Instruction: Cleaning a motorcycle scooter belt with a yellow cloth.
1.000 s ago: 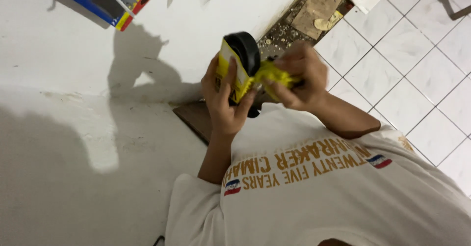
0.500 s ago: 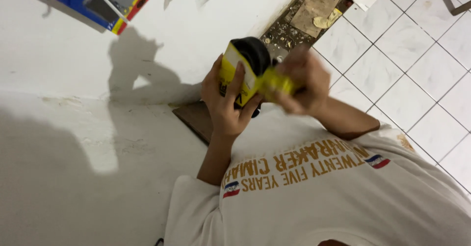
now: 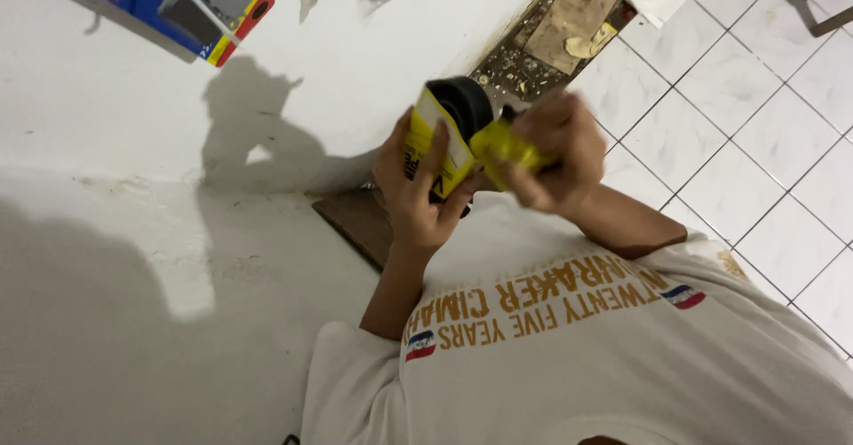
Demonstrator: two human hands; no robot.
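Nearest to the camera is the person's white shirt (image 3: 604,356) with gold lettering, filling the lower right of the view. From it both forearms rise toward 12 o'clock and meet a little above the centre of the view.

The left hand (image 3: 418,187) is closed around a yellow cardboard package (image 3: 437,143); the thumb and fingers wrap its lower half, and the package stands with its long axis running from about 6 o'clock to 12 o'clock, a little tilted. A black round object (image 3: 462,103) sits at the top of this package, partly hidden by it; I cannot tell exactly what it is.

The right hand (image 3: 555,152) is at 3 o'clock from the package, just beside it. It is blurred, but the fingers are curled and pinch a yellow flap (image 3: 505,143) that reaches toward the package. So both hands touch the same thing, the left one carrying it and the right one at its side.

Under the hands lies a dark brown board (image 3: 355,223) on the white floor (image 3: 133,321).

Farther away, at 11 o'clock, a blue and yellow box (image 3: 191,5) lies on the floor. At 1 o'clock there is a broken patch with debris (image 3: 551,36), and white floor tiles (image 3: 737,143) go on to the right.
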